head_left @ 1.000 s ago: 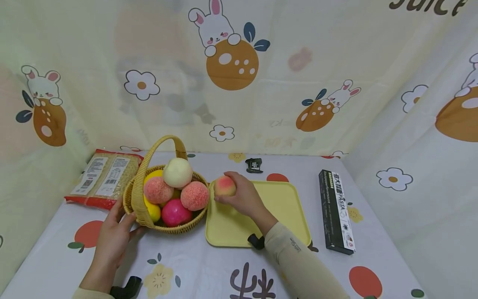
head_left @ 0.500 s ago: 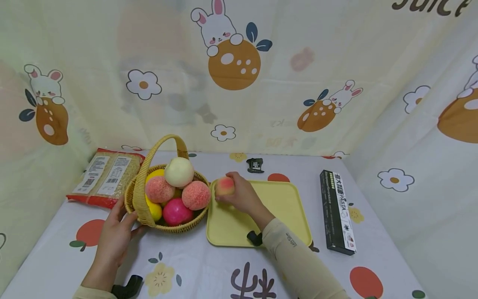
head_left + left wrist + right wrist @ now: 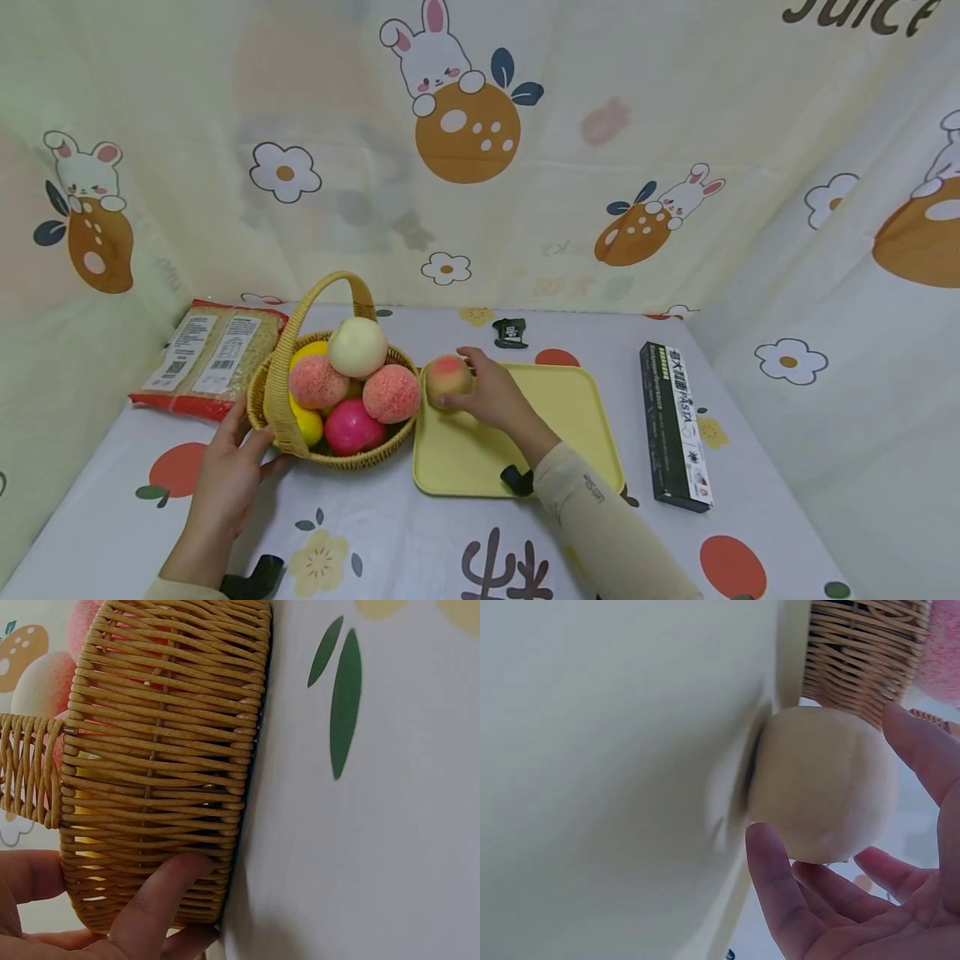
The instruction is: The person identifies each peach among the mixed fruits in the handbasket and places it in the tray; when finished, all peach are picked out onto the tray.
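Note:
A peach (image 3: 447, 377) sits at the left end of a yellow tray (image 3: 525, 467). My right hand (image 3: 491, 396) is just right of it, fingers and thumb spread around it. In the right wrist view, the peach (image 3: 821, 784) rests against the tray surface, and the fingers stand loosely beside it without gripping. To the left, a wicker basket (image 3: 375, 457) holds pink, yellow, magenta and cream round fruits. My left hand (image 3: 228, 475) holds the basket's outer left side. In the left wrist view, the thumb lies on the basket's weave (image 3: 157, 765); other fingers are partly hidden.
A clear bag of grain (image 3: 217, 354) with red edges lies behind the basket at left. A black pasta box (image 3: 675, 425) lies right of the tray. A small black packet (image 3: 511, 332) is at the back. A printed curtain (image 3: 525, 225) hangs behind the table.
My right hand's fingers have loosened and spread away from the peach, which shows more fully and stays on the tray. My left hand stays on the basket.

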